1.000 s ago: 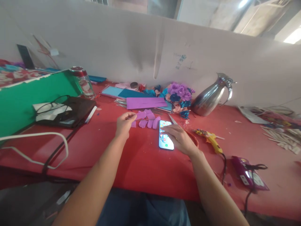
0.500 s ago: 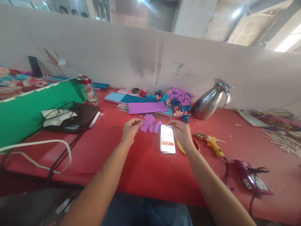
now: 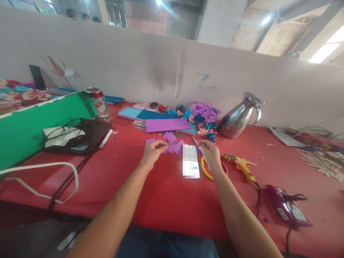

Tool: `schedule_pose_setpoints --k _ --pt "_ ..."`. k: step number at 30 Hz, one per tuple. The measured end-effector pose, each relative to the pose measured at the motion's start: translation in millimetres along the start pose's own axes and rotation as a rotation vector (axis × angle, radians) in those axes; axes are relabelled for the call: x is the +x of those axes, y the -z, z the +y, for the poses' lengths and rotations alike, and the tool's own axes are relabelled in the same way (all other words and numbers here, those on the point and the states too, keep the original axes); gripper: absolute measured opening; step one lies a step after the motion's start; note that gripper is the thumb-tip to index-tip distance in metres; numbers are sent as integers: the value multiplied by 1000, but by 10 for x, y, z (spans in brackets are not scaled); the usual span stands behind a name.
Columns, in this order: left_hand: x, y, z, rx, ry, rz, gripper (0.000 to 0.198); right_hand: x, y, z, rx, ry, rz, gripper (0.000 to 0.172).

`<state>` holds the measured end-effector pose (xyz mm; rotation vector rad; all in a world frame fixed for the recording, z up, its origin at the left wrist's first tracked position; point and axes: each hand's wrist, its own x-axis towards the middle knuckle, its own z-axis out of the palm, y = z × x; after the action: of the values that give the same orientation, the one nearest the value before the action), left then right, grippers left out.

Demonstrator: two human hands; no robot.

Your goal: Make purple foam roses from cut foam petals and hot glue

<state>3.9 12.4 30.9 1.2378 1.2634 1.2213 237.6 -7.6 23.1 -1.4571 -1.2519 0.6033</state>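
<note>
My left hand (image 3: 154, 154) is closed in a pinch on a thin dark wire (image 3: 134, 147), which sticks out to its left. Behind its fingertips lie purple paper petals (image 3: 175, 147). My right hand (image 3: 211, 154) has its thumb and fingers pressed together; anything in them is too small to make out. Between the hands, a phone (image 3: 191, 163) lies with its screen lit. Under and beside my right hand is a yellow loop (image 3: 205, 170), apparently a scissors handle, partly hidden by the wrist. A purple paper sheet (image 3: 168, 125) lies beyond the petals.
A yellow glue gun (image 3: 245, 170) with a cord and a purple pouch (image 3: 287, 206) lie to the right. Paper flowers (image 3: 204, 113) and a steel jug (image 3: 236, 116) stand at the back. Leftward are a glass bottle (image 3: 100, 105), a dark case (image 3: 98, 130) and a green box wall (image 3: 53, 125).
A thin wire now shows at my left hand, which has shifted slightly right and covers some petals. My right hand has moved off the phone's top, and the phone's screen has changed.
</note>
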Motion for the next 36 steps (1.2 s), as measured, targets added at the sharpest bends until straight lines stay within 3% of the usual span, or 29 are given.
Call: schedule_pose_setpoints --k 2,6,10,13,16,19,22,26,36 --pt "-38 -20 15 35 7 -15 16 -37 -17 -54 85 1 -51 28" --pt "-91 -50 10 55 -13 -74 17 -170 -169 -220 221 23 -275 43" --pt "-77 -38 -12 50 -23 -55 17 -203 -205 -258 149 47 -257 49" --pt "-51 -6 -11 12 -36 -41 16 -149 -65 -246 18 48 -243 44" --pt "-24 28 -12 -10 -37 -16 17 -88 167 -278 -199 106 -420 31" --pt "3 51 -27 -4 -47 15 19 -54 375 -316 -402 216 -543 46" --pt "19 56 -36 6 -47 39 19 -53 469 -297 -584 260 -543 64" --pt "24 51 -29 1 -32 49 17 -72 443 -231 -726 210 -570 82" --pt "29 69 -39 47 -38 62 19 -108 338 -170 -797 120 -570 92"
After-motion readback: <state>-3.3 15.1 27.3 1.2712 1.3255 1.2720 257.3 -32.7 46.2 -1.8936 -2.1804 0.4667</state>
